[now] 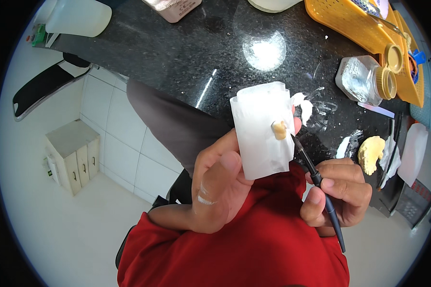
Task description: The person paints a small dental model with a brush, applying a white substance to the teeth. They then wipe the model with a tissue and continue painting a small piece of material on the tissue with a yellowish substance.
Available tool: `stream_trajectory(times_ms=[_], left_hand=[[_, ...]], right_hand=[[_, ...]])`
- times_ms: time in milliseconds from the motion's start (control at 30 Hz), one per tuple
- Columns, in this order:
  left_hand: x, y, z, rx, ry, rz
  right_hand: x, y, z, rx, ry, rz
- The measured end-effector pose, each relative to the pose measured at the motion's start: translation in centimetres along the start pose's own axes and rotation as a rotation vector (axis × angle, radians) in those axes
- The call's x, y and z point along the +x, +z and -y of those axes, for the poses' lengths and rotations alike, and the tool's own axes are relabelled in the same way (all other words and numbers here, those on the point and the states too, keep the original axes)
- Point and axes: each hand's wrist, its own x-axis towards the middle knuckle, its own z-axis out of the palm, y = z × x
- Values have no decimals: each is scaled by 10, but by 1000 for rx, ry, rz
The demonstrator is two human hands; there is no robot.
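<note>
My left hand (218,191) is closed on a white paper pad (257,155), its thumb along the left edge and fingertips showing past the right edge. On the pad lies a small beige, tooth-like piece (279,130) with a glossy surface. Between the thumb and fingers of my right hand (342,193) is a slim dark brush (314,175), its handle pointing down toward me. The brush's fine dark tip is close to the right side of the beige piece; whether they touch I cannot tell. A whitish smear marks my left thumb.
White powder (304,107) is smeared on the black countertop (177,57). A yellow dental cast (371,154) lies right of my right hand. Further back stand a gold-lidded jar (359,79) and a yellow basket (340,26). A translucent container (79,18) is far left.
</note>
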Motion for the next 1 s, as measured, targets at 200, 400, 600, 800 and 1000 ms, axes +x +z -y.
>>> stream_trajectory(times_ms=[200, 400, 600, 800, 1000], left_hand=[[-4, -18, 11, -29, 66, 133], [-3, -19, 26, -74, 203, 154], [1, -29, 31, -148, 244, 235], [-2, -2, 7, 19, 85, 18], [-3, -1, 4, 36, 36, -1]], right_hand=[[0, 1, -5, 6, -4, -15], [0, 2, -7, -9, -22, 12], [1, 5, -6, -41, -26, -8], [0, 5, -7, -44, -27, -16], [-1, 3, -6, -23, -15, -16]])
